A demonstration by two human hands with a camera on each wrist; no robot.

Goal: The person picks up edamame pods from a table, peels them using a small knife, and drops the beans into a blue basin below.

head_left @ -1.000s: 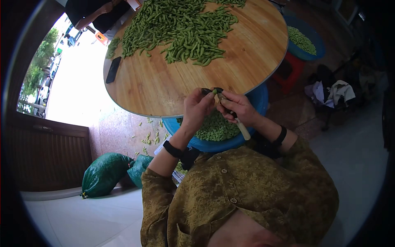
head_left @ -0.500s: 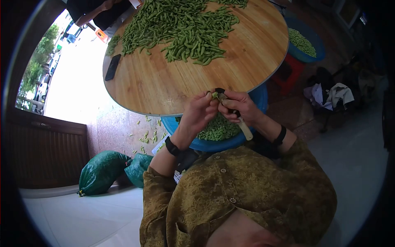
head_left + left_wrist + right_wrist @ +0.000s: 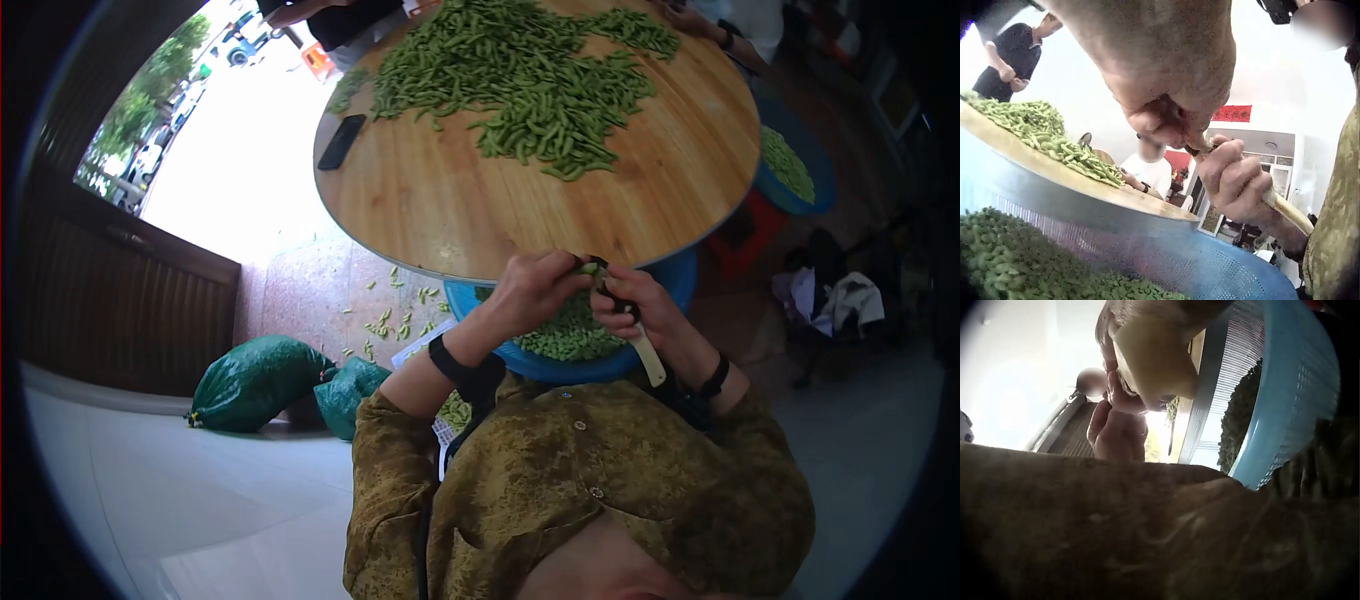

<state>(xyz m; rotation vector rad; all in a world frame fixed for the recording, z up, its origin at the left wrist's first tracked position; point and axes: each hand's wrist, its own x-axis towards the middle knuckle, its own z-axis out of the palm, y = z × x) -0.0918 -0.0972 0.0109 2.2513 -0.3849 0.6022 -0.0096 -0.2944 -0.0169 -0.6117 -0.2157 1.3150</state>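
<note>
My left hand (image 3: 533, 292) pinches a green pod (image 3: 590, 268) between thumb and fingers, just in front of the table's near edge. Against it, my right hand (image 3: 643, 308) grips a tool with a pale handle (image 3: 649, 358); its dark front end is at the pod, mostly covered by fingers. Under both hands a blue basket (image 3: 560, 371) holds shelled green beans (image 3: 572, 335). In the left wrist view the fingertips of my left hand (image 3: 1166, 69) meet those of my right hand (image 3: 1235, 178), and the pod is hidden.
A heap of pods (image 3: 520, 80) and a black phone (image 3: 342, 141) lie on the round wooden table (image 3: 440, 215). Green sacks (image 3: 262, 380) and scattered pods stand or lie on the floor at left. A second blue basin (image 3: 822, 200) is at right, and other people are by the table.
The head view has shifted, so the table and hands appear further right. My left hand has turned, its back now facing up, with its fingers closed in at the tool's tip.
</note>
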